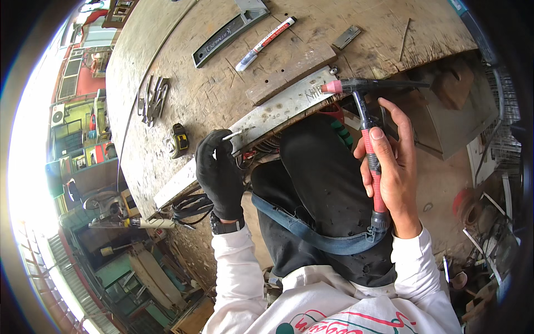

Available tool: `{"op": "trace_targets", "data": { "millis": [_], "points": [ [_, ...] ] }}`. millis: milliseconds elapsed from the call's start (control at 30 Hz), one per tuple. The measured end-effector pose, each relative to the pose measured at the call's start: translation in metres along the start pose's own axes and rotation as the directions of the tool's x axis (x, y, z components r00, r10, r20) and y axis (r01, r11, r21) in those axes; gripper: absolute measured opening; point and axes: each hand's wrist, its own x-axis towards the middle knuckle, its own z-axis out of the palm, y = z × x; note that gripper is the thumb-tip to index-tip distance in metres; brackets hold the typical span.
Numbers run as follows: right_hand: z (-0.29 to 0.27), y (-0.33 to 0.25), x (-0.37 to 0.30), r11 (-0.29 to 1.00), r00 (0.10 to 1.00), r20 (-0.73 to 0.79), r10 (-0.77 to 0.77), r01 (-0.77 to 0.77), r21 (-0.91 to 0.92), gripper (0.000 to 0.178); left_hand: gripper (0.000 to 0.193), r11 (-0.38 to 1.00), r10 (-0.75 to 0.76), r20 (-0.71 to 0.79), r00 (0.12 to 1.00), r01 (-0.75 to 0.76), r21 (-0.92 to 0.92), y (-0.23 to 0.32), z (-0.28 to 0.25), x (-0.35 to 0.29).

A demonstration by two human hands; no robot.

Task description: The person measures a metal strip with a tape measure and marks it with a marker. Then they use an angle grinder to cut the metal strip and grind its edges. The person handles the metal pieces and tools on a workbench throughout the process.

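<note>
My right hand [396,172], bare, is wrapped round the red handle of a TIG welding torch [377,192]. The torch's pink cup points left, close over a pale metal flat bar [278,111] along the table's near edge. A blue fabric-covered cable [311,236] runs from the torch's lower end across my lap. In a black glove, my left hand [216,175] pinches a short, thin light-coloured rod [239,134] just above the bar. What the rod is I cannot make out. A brown metal bar [292,75] lies against the flat bar's far side.
On the wooden table [183,83] lie a marker [266,44], a dark metal bracket [225,42], a small metal plate [346,37], several metal pieces [153,101] and a tape measure [179,140]. A miter saw [108,209] stands at left. Scrap [484,239] clutters the right.
</note>
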Motion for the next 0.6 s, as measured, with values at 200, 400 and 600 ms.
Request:
{"op": "trace_targets", "data": {
  "millis": [200,400,600],
  "points": [
    [-0.001,-0.005,-0.001,0.999,1.000,0.009,0.018,-0.019,0.043,0.056,0.028,0.993,0.005,-0.088,0.996,-0.016,-0.115,0.022,0.007,0.006],
    [-0.001,-0.002,0.000,0.999,0.999,0.043,0.005,-0.007,0.045,0.055,0.025,0.934,0.217,0.194,0.957,-0.261,0.242,0.032,0.032,0.024],
    [-0.001,-0.003,0.003,0.998,0.997,0.071,0.042,-0.045,0.042,0.051,0.024,0.958,0.160,0.209,0.965,-0.203,0.203,0.025,0.033,0.023]
  ]
}}
